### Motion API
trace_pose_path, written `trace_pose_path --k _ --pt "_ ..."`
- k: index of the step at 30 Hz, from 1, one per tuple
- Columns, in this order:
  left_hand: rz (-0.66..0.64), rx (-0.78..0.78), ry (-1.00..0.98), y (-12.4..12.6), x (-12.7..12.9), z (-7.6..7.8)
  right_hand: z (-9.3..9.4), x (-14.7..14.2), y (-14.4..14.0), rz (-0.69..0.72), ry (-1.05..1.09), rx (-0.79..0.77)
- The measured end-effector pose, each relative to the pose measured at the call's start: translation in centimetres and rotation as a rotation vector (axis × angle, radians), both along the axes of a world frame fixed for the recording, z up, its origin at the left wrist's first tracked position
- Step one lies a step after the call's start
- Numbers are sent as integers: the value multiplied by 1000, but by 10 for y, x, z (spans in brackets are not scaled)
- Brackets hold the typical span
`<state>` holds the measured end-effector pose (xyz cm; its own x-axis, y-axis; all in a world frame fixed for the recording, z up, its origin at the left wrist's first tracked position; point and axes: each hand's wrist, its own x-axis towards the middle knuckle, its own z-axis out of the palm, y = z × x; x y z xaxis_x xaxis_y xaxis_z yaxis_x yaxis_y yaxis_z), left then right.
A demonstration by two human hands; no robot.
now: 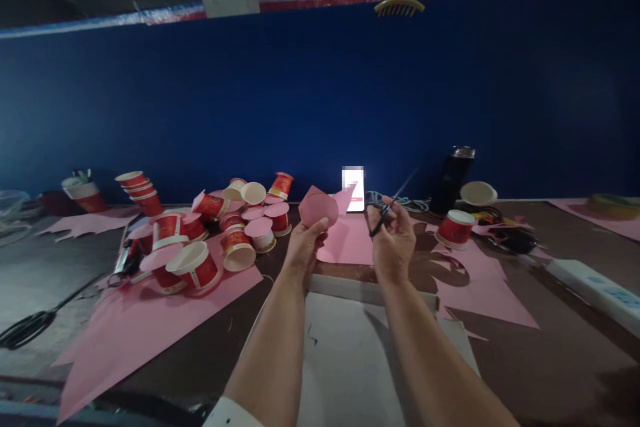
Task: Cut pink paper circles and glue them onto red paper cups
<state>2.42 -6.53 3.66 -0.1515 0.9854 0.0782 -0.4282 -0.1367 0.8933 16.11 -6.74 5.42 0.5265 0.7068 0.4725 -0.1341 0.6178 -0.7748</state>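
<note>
Gripped between the thumb and fingers of the left hand [303, 240] is a rounded piece of pink paper [319, 207], held up above the table [550, 360] just in front of a lit phone [354, 190] propped against the blue wall [320, 93]. Black scissors [395, 203] are held in the closed grip of the right hand [393, 237], with the blades pointed up and to the right, near the paper but apart from it. Both forearms are stretched out over a pale board [350, 360] laid at the near edge of the table.

A heap of red paper cups [200, 247], several tipped over and some capped with pink paper circles, is seen to the left on a large pink sheet [140, 327]. A single red cup [454, 228] is stood upright to the right of the hands, beside jagged pink offcuts [480, 287]. A black flask [453, 180] and a shallow pale bowl [479, 193] are set further back against the wall. A white power strip [595, 287] is laid along the right side, and a second pair of scissors [27, 327] is left at the far left. A yellow hair claw [399, 3] is clipped to the top of the wall.
</note>
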Motion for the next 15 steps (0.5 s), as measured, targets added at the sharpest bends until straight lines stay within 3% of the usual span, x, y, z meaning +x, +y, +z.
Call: trace_pose_path --k 8,15 --pt "-7 -22 339 3 0 -11 -8 0 6 315 14 -179" --pt "-111 23 550 0 1 -12 -14 3 13 375 -6 -261"
